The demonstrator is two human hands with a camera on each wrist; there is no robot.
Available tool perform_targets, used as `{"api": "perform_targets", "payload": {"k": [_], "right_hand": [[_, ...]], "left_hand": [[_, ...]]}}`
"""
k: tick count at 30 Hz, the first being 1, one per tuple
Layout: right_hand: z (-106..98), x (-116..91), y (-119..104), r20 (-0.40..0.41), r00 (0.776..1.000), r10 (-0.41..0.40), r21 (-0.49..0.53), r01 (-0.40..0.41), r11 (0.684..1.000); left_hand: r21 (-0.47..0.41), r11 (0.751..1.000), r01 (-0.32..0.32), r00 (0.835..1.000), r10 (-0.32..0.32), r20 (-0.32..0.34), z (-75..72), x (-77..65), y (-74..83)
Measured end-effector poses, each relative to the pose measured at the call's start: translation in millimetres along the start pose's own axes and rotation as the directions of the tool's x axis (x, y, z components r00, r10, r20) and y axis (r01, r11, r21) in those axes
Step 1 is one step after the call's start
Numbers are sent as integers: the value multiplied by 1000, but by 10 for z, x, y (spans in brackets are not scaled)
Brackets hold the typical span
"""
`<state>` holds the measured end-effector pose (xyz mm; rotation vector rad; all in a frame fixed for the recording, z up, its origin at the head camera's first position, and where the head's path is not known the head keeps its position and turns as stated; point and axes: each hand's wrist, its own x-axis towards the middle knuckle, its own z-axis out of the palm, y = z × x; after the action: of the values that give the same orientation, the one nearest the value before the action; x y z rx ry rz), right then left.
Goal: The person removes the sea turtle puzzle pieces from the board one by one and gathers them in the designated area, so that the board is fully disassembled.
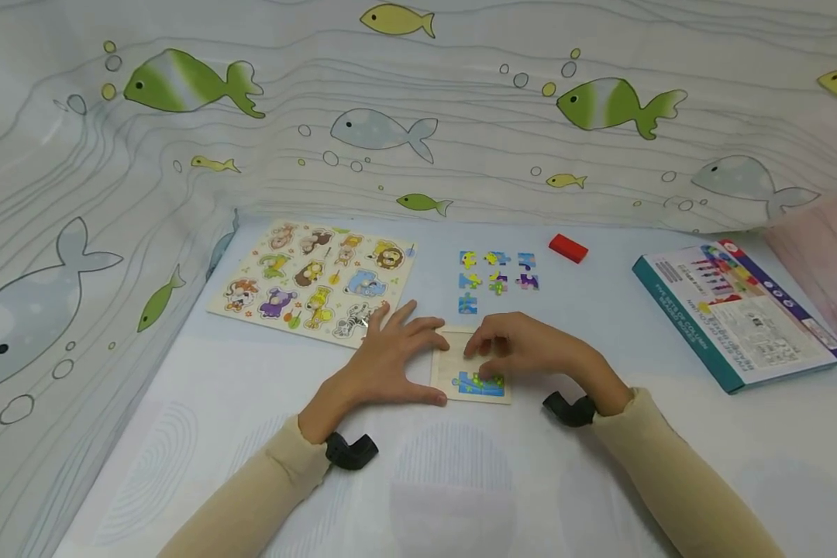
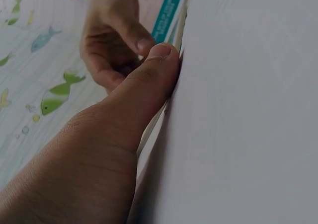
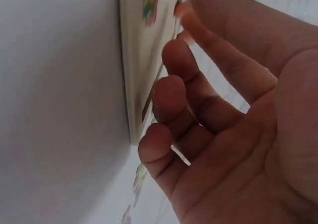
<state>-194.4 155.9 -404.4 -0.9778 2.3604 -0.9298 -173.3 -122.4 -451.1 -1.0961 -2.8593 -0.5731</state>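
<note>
My left hand (image 1: pixel 390 356) lies spread at the left side of a small wooden puzzle board (image 1: pixel 460 337). In the left wrist view its straight thumb (image 2: pixel 144 85) rests against the board's edge. Over the board hovers my right hand (image 1: pixel 530 345), fingers loosely bent. Its thumb tip is at the joined blue and green puzzle pieces (image 1: pixel 470 384) along the board's near side, partly covering them. Three bent fingers (image 3: pixel 169 97) show in the right wrist view, holding nothing visible. Behind the board, several loose jigsaw pieces (image 1: pixel 468 303) lie in rows.
A large animal puzzle board (image 1: pixel 300 267) lies at the back left, close to my left fingers. A red block (image 1: pixel 568 248) sits beyond the loose pieces. At the right lies a flat teal-edged box (image 1: pixel 746 310). Fish-patterned cloth (image 1: pixel 488 155) rises behind the table.
</note>
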Motion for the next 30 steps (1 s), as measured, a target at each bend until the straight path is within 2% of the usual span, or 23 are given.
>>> {"api": "perform_targets", "payload": {"k": [4, 12, 24, 30], "right_hand": [[43, -1, -79, 58, 998, -9, -52, 12, 999], [97, -21, -167, 139, 990, -13, -78, 24, 997], [122, -13, -167, 133, 991, -35, -84, 46, 995], [123, -12, -158, 135, 989, -55, -16, 58, 998]], "left_hand": [[-1, 1000, -1, 1000, 1, -6, -4, 14, 1], [3, 1000, 1, 1000, -1, 2, -6, 6, 4], [-1, 1000, -1, 1000, 1, -7, -7, 2, 1], [-9, 1000, 6, 1000, -6, 0, 3, 4, -2]]}}
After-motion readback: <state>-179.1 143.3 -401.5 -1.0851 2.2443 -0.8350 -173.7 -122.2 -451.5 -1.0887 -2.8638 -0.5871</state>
